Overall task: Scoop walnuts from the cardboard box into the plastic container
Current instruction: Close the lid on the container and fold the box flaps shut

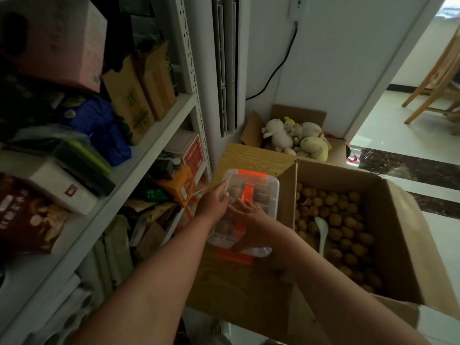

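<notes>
A clear plastic container (258, 188) with orange handle and clips sits on a small wooden table (251, 158); walnuts show through its walls. My left hand (212, 204) grips the container's left edge. My right hand (249, 212) lies flat on its lid beside the orange handle. To the right stands an open cardboard box (388, 220) full of walnuts (341, 217), with a white scoop (322, 230) resting among them.
A white metal shelf (149, 138) packed with boxes and bags stands close on the left. Behind the table is a second carton of plush toys (296, 138). A doorway with tiled floor and wooden chairs (438, 80) opens at the right.
</notes>
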A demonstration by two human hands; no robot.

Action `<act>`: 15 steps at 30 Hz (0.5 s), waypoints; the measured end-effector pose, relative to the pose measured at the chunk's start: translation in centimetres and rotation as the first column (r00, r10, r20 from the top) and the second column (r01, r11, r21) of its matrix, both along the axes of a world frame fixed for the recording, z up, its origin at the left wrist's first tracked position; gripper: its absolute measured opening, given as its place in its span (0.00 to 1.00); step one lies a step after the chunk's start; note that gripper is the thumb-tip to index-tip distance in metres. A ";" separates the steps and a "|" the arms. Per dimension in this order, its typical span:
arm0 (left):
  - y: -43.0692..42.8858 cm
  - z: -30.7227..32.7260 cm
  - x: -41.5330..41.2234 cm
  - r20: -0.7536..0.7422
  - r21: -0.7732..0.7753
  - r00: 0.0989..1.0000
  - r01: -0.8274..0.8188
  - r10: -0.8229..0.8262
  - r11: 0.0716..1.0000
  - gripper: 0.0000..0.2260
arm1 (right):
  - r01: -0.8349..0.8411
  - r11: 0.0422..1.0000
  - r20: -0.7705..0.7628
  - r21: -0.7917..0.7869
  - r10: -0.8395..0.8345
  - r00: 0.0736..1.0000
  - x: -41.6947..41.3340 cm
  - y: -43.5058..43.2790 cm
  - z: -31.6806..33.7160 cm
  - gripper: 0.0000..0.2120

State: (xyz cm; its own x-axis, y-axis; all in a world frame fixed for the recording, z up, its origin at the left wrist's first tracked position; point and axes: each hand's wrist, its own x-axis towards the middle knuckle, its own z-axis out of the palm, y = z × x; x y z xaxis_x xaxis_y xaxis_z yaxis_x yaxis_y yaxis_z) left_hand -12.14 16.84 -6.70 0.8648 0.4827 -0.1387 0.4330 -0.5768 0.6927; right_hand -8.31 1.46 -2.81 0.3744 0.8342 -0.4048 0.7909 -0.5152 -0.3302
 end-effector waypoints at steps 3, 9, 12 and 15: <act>-0.5 -0.1 -0.9 -0.039 0.008 0.999 0.015 -0.015 1.000 0.21 | -0.062 0.996 0.122 -0.061 0.069 0.990 -1.9 -0.5 -1.1 0.58; -1.8 -0.2 -1.4 -0.084 0.036 0.996 -0.013 0.016 0.999 0.22 | -0.043 0.994 0.171 -0.105 0.060 0.983 -2.7 -0.2 -1.4 0.56; -1.7 -0.5 -1.5 -0.072 0.014 0.997 -0.018 0.019 1.000 0.21 | -0.047 0.995 0.084 -0.091 0.055 0.995 -1.8 -0.2 -0.5 0.52; -1.7 -0.7 -1.6 -0.043 0.014 0.999 -0.020 0.020 1.000 0.21 | -0.055 0.996 0.006 -0.074 0.055 0.998 -0.8 -0.3 0.2 0.47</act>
State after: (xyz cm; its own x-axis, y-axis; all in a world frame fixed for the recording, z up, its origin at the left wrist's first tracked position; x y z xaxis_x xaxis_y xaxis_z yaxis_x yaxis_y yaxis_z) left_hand -13.70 15.17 -7.37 0.8483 0.5019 -0.1689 0.4737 -0.5768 0.6655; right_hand -9.10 1.19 -2.59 0.3321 0.8217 -0.4632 0.8211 -0.4935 -0.2867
